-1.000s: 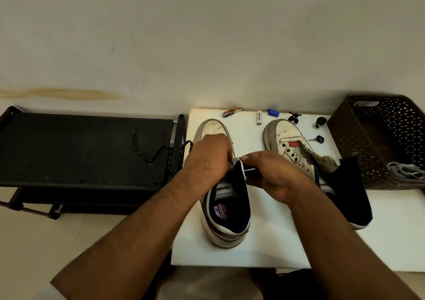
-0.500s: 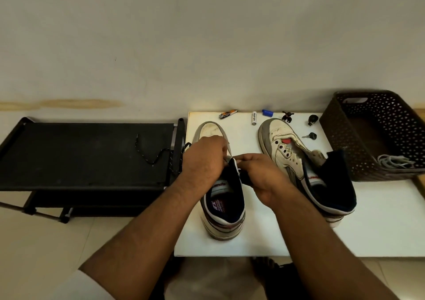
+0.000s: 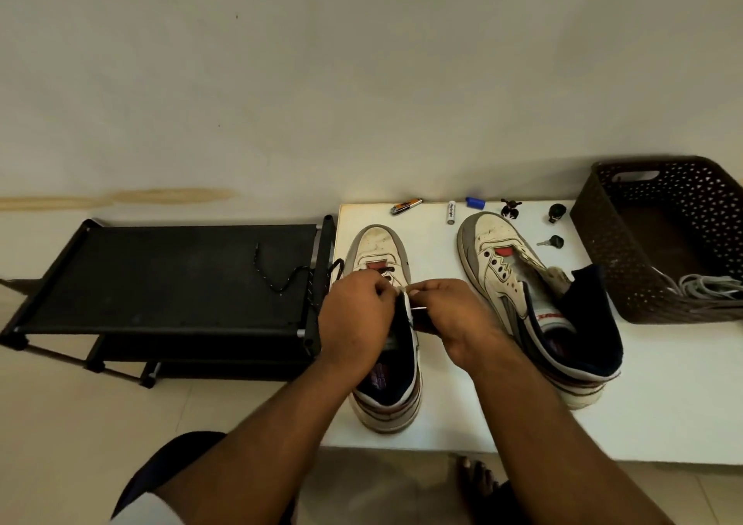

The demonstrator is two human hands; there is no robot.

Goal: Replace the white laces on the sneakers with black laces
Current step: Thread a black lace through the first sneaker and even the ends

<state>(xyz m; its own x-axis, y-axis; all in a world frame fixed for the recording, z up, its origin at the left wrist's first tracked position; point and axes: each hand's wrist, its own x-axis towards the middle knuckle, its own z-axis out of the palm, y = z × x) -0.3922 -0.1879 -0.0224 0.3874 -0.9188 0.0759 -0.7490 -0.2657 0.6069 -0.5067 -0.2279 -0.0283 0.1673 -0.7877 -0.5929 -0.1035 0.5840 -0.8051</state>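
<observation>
The left sneaker (image 3: 378, 243), white and grey, stands on the white table (image 3: 663, 404) with its toe to the wall. A black lace (image 3: 281, 281) sits in its lowest eyelets and trails left onto the black rack. My left hand (image 3: 356, 319) grips the upper edge of this sneaker by the tongue. My right hand (image 3: 452, 317) pinches a thin lace end with a pale tip at the same spot; the fingers hide the eyelets there. The right sneaker (image 3: 496, 257) stands unlaced beside it, tongue flopped open. White laces (image 3: 709, 287) hang over the basket rim.
A dark perforated basket (image 3: 603, 243) stands at the table's right. Small items line the far edge: a nail clipper (image 3: 406, 206), a battery (image 3: 451, 212), a blue cap (image 3: 475, 202), keys (image 3: 553, 241). A black shoe rack (image 3: 169, 275) adjoins on the left. A bare foot (image 3: 476, 478) is below.
Both hands stay on the left sneaker's tongue area, fingertips now meeting slightly nearer the toe. The head view has shifted, so the table and basket sit differently in frame.
</observation>
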